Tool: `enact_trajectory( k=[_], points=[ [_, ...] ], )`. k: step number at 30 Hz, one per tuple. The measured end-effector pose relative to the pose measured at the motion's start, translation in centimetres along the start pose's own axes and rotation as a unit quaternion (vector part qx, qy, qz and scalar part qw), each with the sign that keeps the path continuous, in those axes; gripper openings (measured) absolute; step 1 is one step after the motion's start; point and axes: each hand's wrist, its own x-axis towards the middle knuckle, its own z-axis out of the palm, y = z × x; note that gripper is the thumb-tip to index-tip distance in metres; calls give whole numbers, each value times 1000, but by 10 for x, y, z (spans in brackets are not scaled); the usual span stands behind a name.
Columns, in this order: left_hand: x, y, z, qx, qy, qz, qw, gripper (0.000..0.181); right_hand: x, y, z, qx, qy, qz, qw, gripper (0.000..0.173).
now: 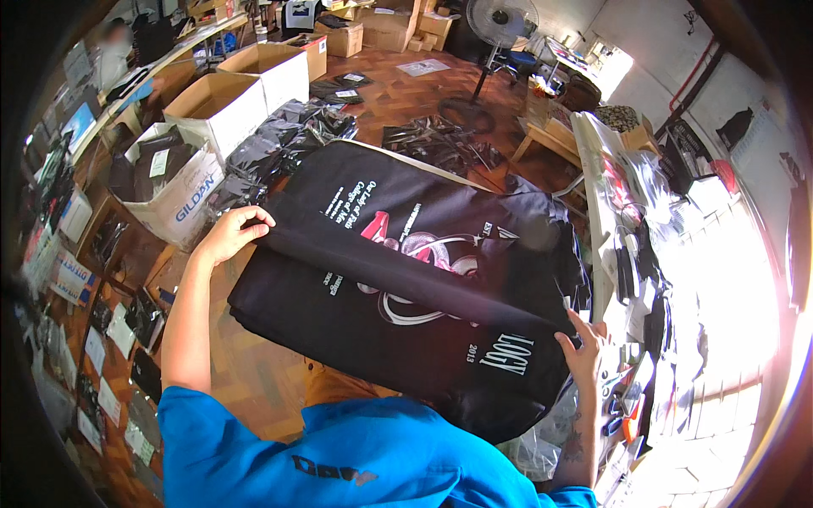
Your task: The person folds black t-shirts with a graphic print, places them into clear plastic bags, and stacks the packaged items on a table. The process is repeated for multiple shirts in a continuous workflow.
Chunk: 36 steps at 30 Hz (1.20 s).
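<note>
A black printed T-shirt (438, 197) lies spread in front of me on a stack of dark cloth. White lettering and a pink and white graphic mark it, and a raised fold (406, 273) runs across the print and hides part of it. My left hand (238, 232) pinches the shirt at the fold's left end, thumb against fingers. At the fold's right end, my right hand (581, 346) grips the fabric between thumb and fingers. Just beyond that hand, small white tags show near the shirt's collar or edge. Whatever supports the stack is mostly covered.
Open cardboard boxes (213, 105) stand at the left, one holding dark packed goods. Plastic-wrapped black garments (438, 143) lie on the parquet floor. A pedestal fan (498, 25) stands at the back. Tools and cloths crowd a ledge (635, 381) at right. Another person (114, 54) is at far left.
</note>
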Motion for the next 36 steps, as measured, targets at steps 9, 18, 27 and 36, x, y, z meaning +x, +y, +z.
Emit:
enact_trajectory(
  k=[9,18,27,36],
  points=[
    [-23,-16,7,118,99,6,988,15,0,5,0,45,8,4,999,20],
    [-89,27,6,298,82,-14,951,5,-62,-50,-33,-45,-157,266,950,25],
    [13,157,217,157,-36,170,972,39,31,-77,86,-51,24,113,992,37],
    [58,143,293,71,-209,466,857,22,33,-26,60,285,2,7,958,22]
  ],
)
